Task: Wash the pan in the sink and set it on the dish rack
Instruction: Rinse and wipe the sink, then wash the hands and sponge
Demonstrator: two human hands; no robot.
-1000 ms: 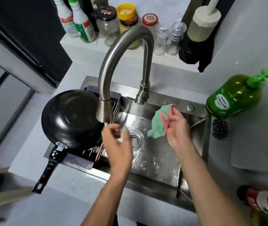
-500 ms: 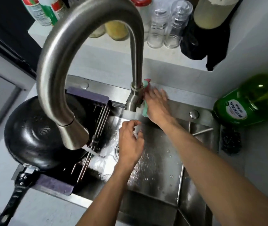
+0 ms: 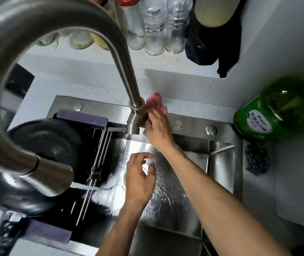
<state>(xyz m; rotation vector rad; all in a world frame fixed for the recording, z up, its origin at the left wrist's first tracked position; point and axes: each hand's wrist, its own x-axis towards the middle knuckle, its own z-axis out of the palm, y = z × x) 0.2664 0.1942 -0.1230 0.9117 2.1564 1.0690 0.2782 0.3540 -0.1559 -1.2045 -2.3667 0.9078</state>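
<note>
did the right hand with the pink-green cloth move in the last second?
Yes. The right hand carried the pink-and-green cloth from over the basin back to the steel faucet base.

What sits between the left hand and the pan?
In the head view, the dish rack's metal rods and the running water stream lie between the left hand and the pan.

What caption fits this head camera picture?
Right hand presses cloth by faucet; pan sits on rack.
</note>
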